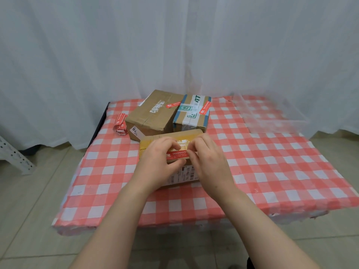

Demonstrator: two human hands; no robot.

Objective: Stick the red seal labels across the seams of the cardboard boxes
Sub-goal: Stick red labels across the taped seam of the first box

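Red and narrow, the seal label (pixel 177 154) lay across the top of the nearest cardboard box (pixel 171 140), at the middle of the bench (pixel 272 162). Your left hand (pixel 157 162) pinched the label's left end, thumb below and fingers above; your right hand (pixel 209 162) pinched its right end. At twelve o'clock from that box stood a plain brown box (pixel 153 115) and a box with green-printed tape (pixel 192 115), touching, each bearing a red label. At ten o'clock lay a bundle of spare labels (pixel 120 124).
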